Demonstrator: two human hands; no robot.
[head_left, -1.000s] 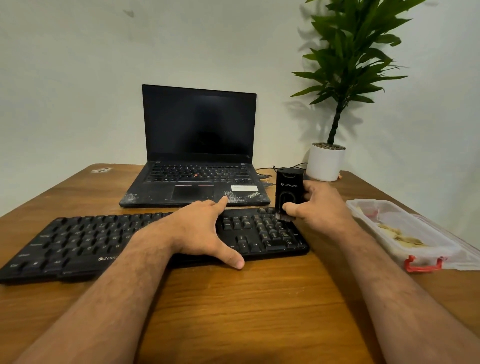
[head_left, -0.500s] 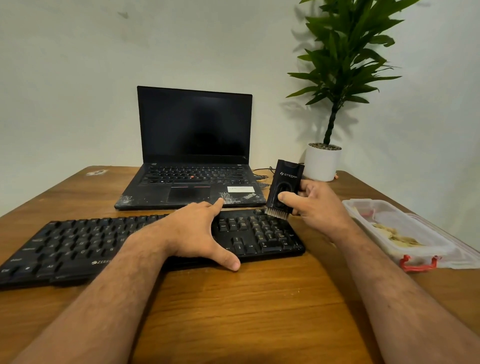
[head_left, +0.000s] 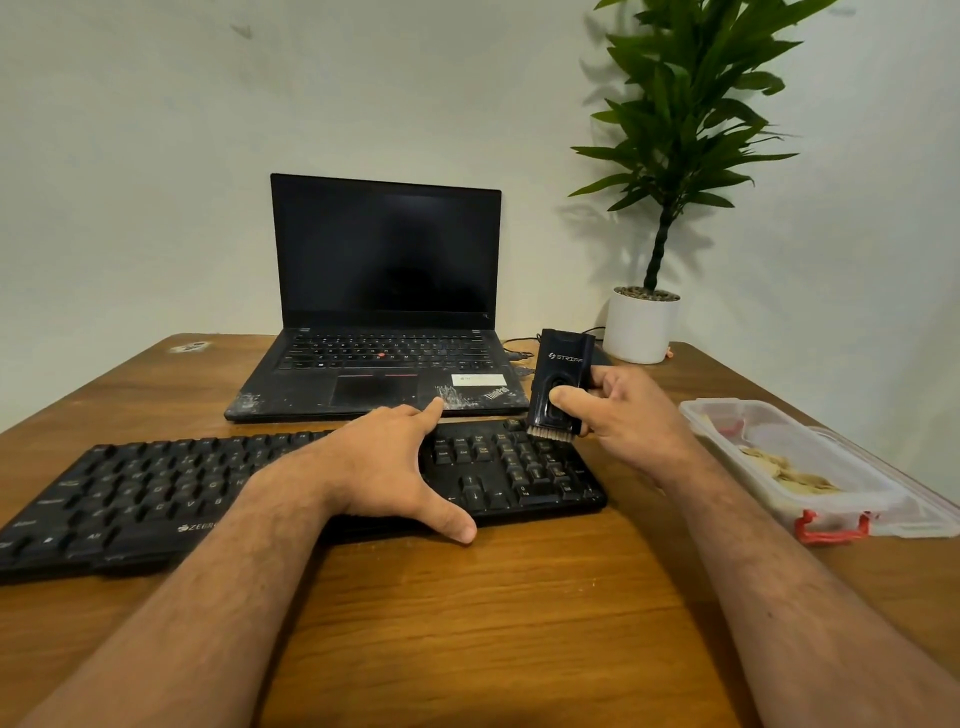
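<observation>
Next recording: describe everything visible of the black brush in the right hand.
The brush is a small, flat, black block, glossy like plastic, with white lettering near its top and an oval recess on its face. A short row of pale bristles sticks out of its lower end. It stands nearly upright, bristles down over the number-pad end of the keyboard; whether they touch the keys is unclear. The right hand grips it, thumb on the recess, fingers behind.

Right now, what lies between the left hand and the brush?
In the head view, only keys of the black keyboard lie between the left hand and the brush, which the right hand holds at its right end.
</observation>
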